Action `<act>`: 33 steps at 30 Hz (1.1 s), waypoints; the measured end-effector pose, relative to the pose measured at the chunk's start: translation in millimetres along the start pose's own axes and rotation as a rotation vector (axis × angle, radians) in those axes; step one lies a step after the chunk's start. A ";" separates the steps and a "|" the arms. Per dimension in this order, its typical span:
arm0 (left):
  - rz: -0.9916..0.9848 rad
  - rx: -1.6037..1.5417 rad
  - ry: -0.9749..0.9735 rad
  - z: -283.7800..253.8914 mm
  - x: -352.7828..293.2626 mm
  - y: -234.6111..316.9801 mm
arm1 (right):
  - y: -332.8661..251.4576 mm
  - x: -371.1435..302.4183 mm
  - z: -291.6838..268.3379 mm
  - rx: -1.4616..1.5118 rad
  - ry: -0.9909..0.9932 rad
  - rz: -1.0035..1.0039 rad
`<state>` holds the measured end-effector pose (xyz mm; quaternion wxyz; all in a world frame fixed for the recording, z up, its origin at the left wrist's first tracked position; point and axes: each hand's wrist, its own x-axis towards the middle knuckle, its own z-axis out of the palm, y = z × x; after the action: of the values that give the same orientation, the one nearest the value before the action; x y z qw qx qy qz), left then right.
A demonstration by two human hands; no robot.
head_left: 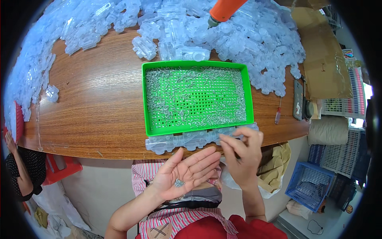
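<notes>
My left hand [190, 169] is turned palm up with its fingers stretched out. A small heap of silvery screws [179, 183] lies in that palm. Just right of it, my right hand [243, 157] has thumb and fingers bent together in a pinch; what they hold, if anything, is too small to make out. Beyond both hands, a row of clear plastic housings [161, 144] lines the table edge, its right part partly covered by my right fingers. Behind this row stands a green tray [145, 99] with many small screws scattered over its perforated bottom.
Clear plastic parts [254, 44] are heaped across the back and left of the wooden table [95, 107]. An orange power screwdriver [225, 11] hangs above. A small screwdriver [278, 114] and a phone [298, 99] lie right. Another person's hand [10, 142] is far left.
</notes>
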<state>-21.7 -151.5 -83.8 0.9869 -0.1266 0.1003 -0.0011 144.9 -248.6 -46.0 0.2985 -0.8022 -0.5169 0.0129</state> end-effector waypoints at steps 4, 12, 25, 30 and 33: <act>0.009 0.025 -0.037 16.7 11.2 3.2 | -23.3 -7.8 -15.9 0.188 0.058 0.010; -0.008 -0.027 -0.112 29.0 29.5 2.5 | -42.9 -13.2 -19.2 0.123 -0.231 -0.136; 0.048 -0.034 -0.125 32.9 36.8 3.4 | -45.0 -5.4 -22.2 0.016 -0.270 -0.250; -0.003 -0.040 -0.105 36.7 33.9 1.8 | -42.4 -9.0 -17.0 0.063 -0.112 -0.145; -0.066 0.062 -0.075 35.8 31.6 -0.2 | -41.5 -9.1 -23.2 -0.025 -0.114 -0.168</act>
<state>16.3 -143.6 -56.0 0.9928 -0.0990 0.0589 -0.0320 114.2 -255.0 -9.1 0.2584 -0.7579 -0.5984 0.0271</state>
